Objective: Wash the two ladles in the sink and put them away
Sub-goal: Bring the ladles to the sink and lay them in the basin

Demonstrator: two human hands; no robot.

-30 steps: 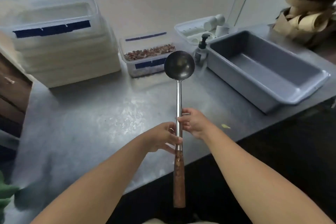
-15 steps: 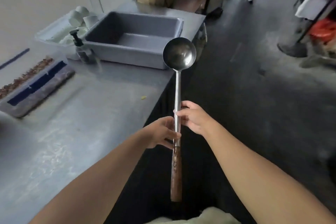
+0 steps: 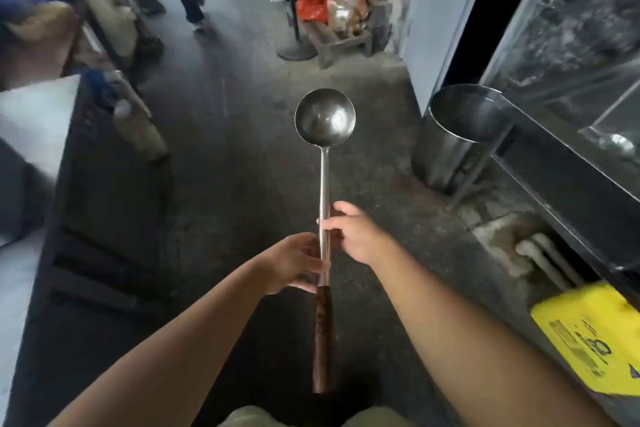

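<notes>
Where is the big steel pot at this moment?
In the head view the steel pot stands on the floor at the right, beside the dark counter frame and to the right of the bowl of the ladle.

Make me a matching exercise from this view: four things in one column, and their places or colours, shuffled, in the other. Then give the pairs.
Things:
1. ladle
2. steel pot
3. red bag
4. yellow box

Descriptions:
A. far back, beside a wooden rack
B. lower right edge of view, printed label
C. held in both hands, bowl pointing away, wooden handle toward the body
D. standing on the floor at right, open top

Pairs: 1-C, 2-D, 3-A, 4-B. The left hand and right hand both grip the metal shaft.
</notes>
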